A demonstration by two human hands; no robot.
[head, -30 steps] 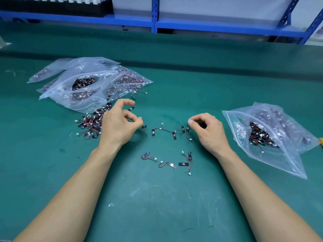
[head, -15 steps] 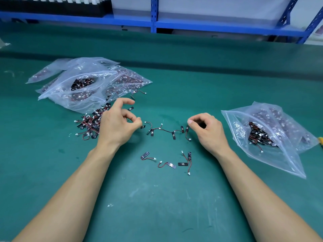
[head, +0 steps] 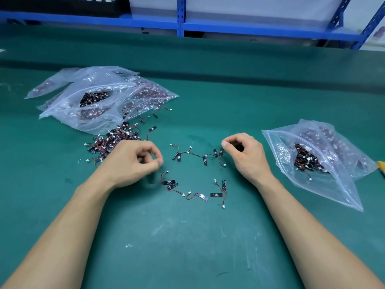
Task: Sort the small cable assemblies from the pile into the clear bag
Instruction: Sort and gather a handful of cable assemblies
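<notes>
A new small black-tabbed, red-wired cable assembly (head: 169, 182) now lies at the left end of the near row on the green bench mat (head: 187, 247), a spot that was bare half a second back, so the laid-out batch grows. The left hand (head: 133, 161) has swung in from the tangled pile (head: 112, 142) to just beside it, fingertips bunched and blurred, and I can't tell if anything's pinched. The right hand (head: 243, 155) stays parked, loosely curled with nothing showing in it, near the crinkled clear plastic bag (head: 333, 184), so bagging still waits.
</notes>
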